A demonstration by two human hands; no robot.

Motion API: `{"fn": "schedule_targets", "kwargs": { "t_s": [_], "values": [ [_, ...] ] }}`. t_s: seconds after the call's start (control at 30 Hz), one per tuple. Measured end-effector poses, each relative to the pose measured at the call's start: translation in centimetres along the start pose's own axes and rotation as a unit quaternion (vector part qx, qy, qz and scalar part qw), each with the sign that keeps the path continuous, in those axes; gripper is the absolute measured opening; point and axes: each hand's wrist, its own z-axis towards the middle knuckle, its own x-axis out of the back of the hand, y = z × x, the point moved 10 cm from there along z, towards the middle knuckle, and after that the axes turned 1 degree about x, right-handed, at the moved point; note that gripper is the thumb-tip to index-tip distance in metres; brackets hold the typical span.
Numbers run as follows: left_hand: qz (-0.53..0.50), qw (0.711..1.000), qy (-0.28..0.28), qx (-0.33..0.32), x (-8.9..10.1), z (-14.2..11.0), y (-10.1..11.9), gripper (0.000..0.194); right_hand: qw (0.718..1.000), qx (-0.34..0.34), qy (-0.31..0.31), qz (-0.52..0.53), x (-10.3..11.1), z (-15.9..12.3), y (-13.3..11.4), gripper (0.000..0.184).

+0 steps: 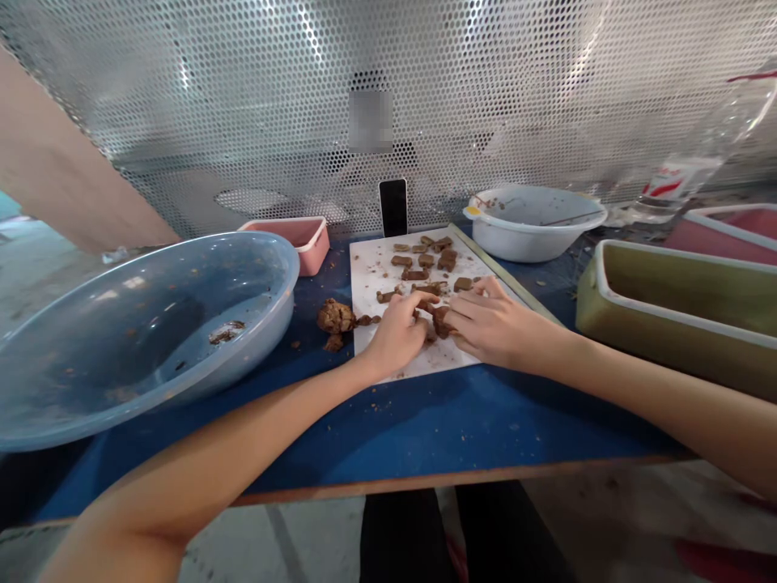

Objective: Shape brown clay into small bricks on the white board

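Note:
Both hands meet over a white sheet [370,267] on the blue table. Between them lies a lump of brown clay [441,321]. My left hand [401,332] is curled, its thumb and forefinger pinching toward the lump's left side. From the other side, my right hand [494,320] bends its fingers onto the same lump. Several small shaped clay pieces [415,275] rest on the sheet beyond the hands. Left of the sheet sits a cracked ball of clay [335,316], with small bits trailing toward my left hand.
A large blue basin [267,324] fills the left, with a pink tub [314,247] behind it. At the back, a phone [393,207] leans on the perforated metal screen [273,97]. To the right stand a white basin [522,239], an olive planter [668,316] and a plastic bottle [680,178].

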Motion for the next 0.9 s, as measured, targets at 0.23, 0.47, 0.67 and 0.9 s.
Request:
{"fn": "schedule_targets", "kwargs": {
  "t_s": [0.23, 0.47, 0.67, 0.9],
  "values": [
    [0.026, 0.999, 0.001, -0.03, 0.2, -0.3, 0.7, 0.052, 0.999, 0.019, -0.001, -0.041, 0.6, -0.5, -0.9, 0.025],
    [0.033, 0.998, 0.005, -0.05, 0.2, -0.5, 1.1, 0.051, 1.0, 0.014, -0.004, -0.027, 0.9, -0.8, -1.0, 0.024],
    [0.034, 0.998, 0.004, -0.046, 0.1, -0.6, 1.1, 0.048, 0.99, -0.071, 0.039, 0.112, 1.8, -1.1, 1.8, 0.014],
    [0.042, 0.999, 0.004, -0.021, 0.3, -0.6, 1.2, 0.046, 0.919, -0.243, 0.035, 0.307, -2.2, -3.2, 7.0, 0.034]
  ]
}}
